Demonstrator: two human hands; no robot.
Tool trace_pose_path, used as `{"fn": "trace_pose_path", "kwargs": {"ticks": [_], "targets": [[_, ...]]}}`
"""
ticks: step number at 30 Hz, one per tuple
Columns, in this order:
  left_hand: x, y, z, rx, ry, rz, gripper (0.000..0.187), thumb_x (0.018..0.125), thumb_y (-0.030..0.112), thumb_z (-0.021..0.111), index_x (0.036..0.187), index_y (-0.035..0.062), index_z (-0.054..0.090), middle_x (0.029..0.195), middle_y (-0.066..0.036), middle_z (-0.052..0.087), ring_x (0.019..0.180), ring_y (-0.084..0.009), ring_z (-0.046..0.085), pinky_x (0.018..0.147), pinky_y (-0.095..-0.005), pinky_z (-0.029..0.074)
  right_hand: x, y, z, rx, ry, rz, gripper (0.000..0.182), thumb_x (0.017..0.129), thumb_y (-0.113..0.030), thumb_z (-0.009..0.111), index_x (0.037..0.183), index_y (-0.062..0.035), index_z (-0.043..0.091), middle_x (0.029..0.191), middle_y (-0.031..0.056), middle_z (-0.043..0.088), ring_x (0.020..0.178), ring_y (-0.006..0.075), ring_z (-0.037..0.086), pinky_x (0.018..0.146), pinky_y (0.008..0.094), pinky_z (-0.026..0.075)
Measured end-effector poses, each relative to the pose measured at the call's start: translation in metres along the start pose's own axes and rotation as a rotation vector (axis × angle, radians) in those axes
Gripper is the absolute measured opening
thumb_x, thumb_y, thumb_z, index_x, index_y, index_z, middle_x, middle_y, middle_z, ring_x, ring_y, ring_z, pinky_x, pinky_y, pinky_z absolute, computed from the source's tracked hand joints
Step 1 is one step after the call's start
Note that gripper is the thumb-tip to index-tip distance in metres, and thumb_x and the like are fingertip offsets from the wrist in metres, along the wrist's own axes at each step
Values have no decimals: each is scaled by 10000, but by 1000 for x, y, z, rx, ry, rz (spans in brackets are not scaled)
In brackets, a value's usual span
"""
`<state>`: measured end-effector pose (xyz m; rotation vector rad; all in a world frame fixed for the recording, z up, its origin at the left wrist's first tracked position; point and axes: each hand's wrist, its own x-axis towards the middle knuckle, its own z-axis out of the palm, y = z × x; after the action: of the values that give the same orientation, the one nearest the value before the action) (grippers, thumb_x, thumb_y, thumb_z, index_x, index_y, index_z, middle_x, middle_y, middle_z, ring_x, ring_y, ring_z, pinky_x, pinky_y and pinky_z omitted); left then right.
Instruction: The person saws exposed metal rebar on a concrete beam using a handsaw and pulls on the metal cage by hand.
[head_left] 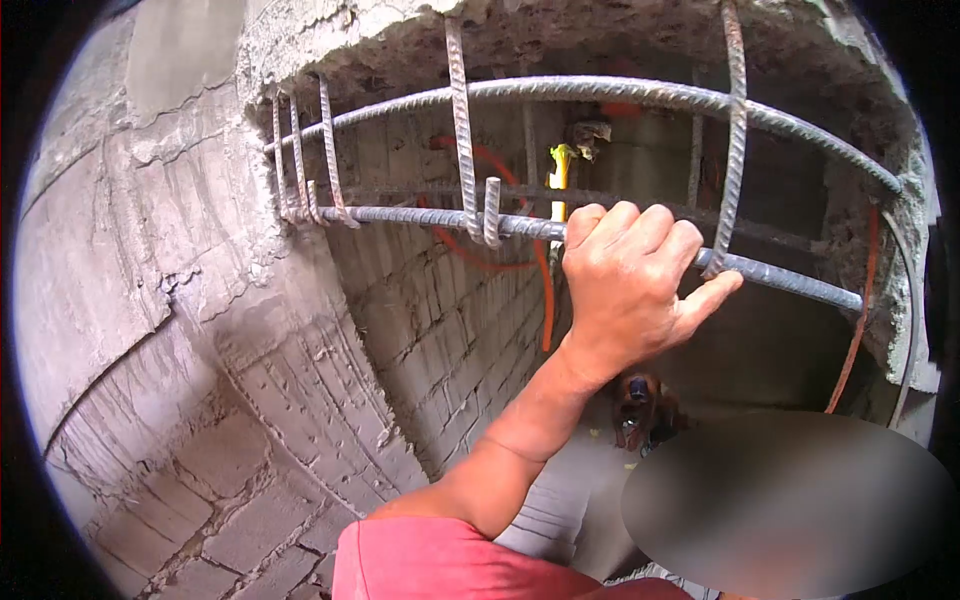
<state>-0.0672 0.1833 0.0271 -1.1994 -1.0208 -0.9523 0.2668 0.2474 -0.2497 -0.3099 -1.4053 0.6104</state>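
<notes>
My left hand [630,270] is wrapped round the lower ribbed steel bar [790,279], with its back toward me. The thumb lies along the bar to the right, at the foot of a vertical steel tie [733,150]. Just left of my knuckles, a short hooked bar end [491,212] stands up beside another vertical tie [459,110]. An upper rebar [600,88] runs above the hand, curved in this wide view. Behind the fingers shows a bright yellow strip [558,185]. My right hand is out of view.
Broken concrete [330,30] frames the exposed bars. Plastered wall [160,210] fills the left, with block wall [440,340] behind. Orange tubing [546,300] hangs behind the bars; another orange line [853,350] hangs right. A dark object [637,410] lies below my wrist. A blurred oval hides the lower right.
</notes>
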Motion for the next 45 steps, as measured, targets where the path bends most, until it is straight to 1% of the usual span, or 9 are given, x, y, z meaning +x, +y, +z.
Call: {"fn": "trace_pose_path", "kwargs": {"ticks": [5,9,12,20,22,23,26,28,45], "targets": [[3,3,-3,3,-28,-20,406,673,519,834,749,162,656,695,-17,541,674,-241,530,706,-391,351,-1,-9,6,52,94,127,735,1015,-250,618,1609,-206,186,851,91,576,692,194,510,595,313,478],[3,5,-3,19,-28,-17,403,681,519,840,749,165,660,681,-12,544,665,-236,527,698,-386,352,2,-8,2,-47,82,104,719,989,-266,640,1554,-60,246,927,115,607,711,195,538,587,312,501],[4,5,-3,39,-48,-14,406,718,538,810,746,171,638,712,-6,532,684,-222,529,714,-397,362,-16,24,-6,130,103,136,818,1016,-450,606,1637,-221,126,974,54,527,713,126,477,560,275,462],[6,12,-1,14,7,1,433,639,462,876,759,128,628,687,-26,522,665,-252,516,699,-395,360,-12,8,8,61,150,90,770,1015,-409,620,1615,-207,181,790,43,503,616,143,515,544,294,475],[7,14,-1,9,12,-8,436,635,465,875,758,126,630,688,-25,522,666,-252,514,702,-390,360,-16,10,-1,153,79,123,744,1008,-347,650,1593,-159,232,1227,93,474,755,165,569,589,341,531],[5,13,-2,31,4,-19,438,631,469,873,756,125,632,690,-23,522,668,-251,513,706,-386,360,-18,11,0,151,78,122,744,1008,-347,650,1593,-159,232,1227,93,474,755,165,569,589,341,531],[5,12,-2,26,12,-30,445,635,481,868,757,123,633,690,-21,520,666,-246,510,704,-378,360,-17,11,6,174,135,123,738,1009,-352,647,1589,-157,235,1189,98,492,753,161,565,583,336,529],[5,10,-2,32,14,-18,450,641,493,864,754,125,631,692,-22,525,663,-243,509,700,-375,358,-11,5,11,60,156,74,739,1039,-345,599,1623,-223,164,828,55,526,616,141,522,561,290,488],[3,7,-2,-7,13,-19,423,655,490,870,751,147,642,678,-5,526,654,-230,504,697,-375,349,-11,4,6,82,127,57,726,1039,-319,604,1626,-230,186,915,67,534,683,138,537,557,287,510]]}}
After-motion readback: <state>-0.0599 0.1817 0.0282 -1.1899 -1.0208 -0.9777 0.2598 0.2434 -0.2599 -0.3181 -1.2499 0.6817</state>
